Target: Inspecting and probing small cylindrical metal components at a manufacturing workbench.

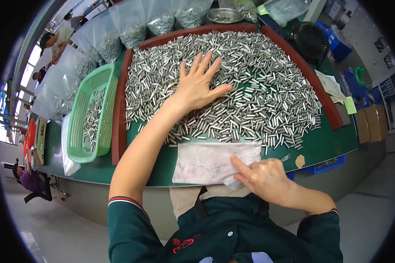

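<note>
My left hand (199,85) lies spread and palm down on a broad layer of small shiny metal pins (276,114). Its fingers are apart and grip nothing. On the near edge of the green table rests a stained whitish cloth (202,162). My right hand (270,177) is over the cloth's right end, index finger stretched onto it and the other fingers curled in. A thin metal tip (286,158) shows just beyond the curled fingers; what they hold, if anything, is hidden.
Dark red strips (120,109) border the pins at the left, back and right. Left of them stands a green plastic basket (72,127) with some pins inside. Filled clear bags (131,30) and a metal bowl (225,15) line the back. Other people work at the far left.
</note>
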`<state>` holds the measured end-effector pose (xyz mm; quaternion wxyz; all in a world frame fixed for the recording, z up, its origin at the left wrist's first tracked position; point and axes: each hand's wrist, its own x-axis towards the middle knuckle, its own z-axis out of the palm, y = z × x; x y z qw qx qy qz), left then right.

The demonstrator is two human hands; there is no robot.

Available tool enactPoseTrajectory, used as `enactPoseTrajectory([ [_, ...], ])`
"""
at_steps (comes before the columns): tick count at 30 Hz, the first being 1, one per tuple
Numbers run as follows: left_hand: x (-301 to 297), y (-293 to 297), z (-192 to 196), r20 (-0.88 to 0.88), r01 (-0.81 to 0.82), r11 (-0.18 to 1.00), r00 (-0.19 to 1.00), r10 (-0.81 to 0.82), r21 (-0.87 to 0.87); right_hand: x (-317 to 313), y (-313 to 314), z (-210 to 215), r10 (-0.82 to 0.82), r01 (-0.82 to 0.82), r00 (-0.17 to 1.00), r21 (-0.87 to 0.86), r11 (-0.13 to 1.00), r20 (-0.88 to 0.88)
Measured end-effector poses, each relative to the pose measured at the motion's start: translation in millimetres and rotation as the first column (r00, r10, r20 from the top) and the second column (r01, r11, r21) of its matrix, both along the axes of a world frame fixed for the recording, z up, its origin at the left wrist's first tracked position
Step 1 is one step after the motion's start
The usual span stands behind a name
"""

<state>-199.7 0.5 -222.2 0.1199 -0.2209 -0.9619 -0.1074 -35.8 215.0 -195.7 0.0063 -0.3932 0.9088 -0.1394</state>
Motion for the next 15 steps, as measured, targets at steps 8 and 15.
enactPoseTrajectory([
  [8,-109.8,64.9,-4.3,0.091,-0.068,0.996,0.993,0.074,-0.064,7.5,-1.6,-7.3,-0.003,0.004,0.999,0.021,1.0,-0.033],
  [15,-92.9,50.0,-0.2,-0.106,-0.03,0.993,0.994,0.018,-0.113,-2.1,4.2,-3.2,0.027,-0.026,0.999,-0.021,0.999,0.023],
])
